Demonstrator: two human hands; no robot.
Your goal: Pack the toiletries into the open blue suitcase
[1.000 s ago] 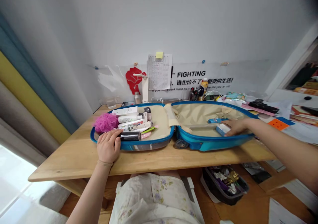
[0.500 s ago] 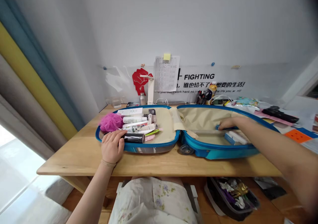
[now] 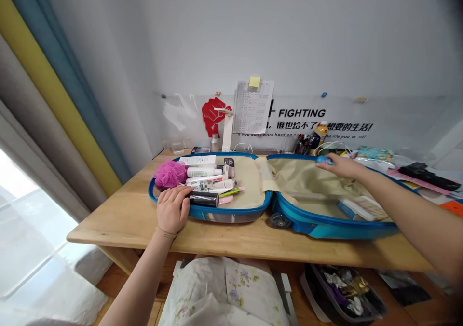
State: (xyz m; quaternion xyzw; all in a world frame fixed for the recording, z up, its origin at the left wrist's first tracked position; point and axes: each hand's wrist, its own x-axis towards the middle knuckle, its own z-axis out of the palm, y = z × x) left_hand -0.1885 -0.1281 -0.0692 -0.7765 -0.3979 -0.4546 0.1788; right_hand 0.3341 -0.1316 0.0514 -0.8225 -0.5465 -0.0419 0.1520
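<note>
A blue suitcase [image 3: 231,212] lies opened out on the wooden table, its two halves side by side. My left hand [image 3: 172,209] rests over the near rim of the left half, fingers stretched out beside a black cylindrical bottle [image 3: 204,199]. Near it sit a pink bath puff [image 3: 170,173], a white tube [image 3: 202,171], a white box [image 3: 197,160] and a green slim item [image 3: 230,192]. Above the far side of the right half, my right hand [image 3: 339,166] grips a small blue object [image 3: 324,160], its kind unclear. A blue-and-white pack [image 3: 360,208] lies in that half.
Behind the suitcase stand a white lamp [image 3: 227,130], a small bottle [image 3: 214,143] and a yellow bottle [image 3: 319,138] by some pens. A black item [image 3: 430,175] lies on papers at the right. Under the table is a bin [image 3: 325,299] with wrappers.
My right hand has lifted from inside the right half toward its far rim, with the small blue object now showing in it. My left hand stays on the rim. The view has shifted slightly.
</note>
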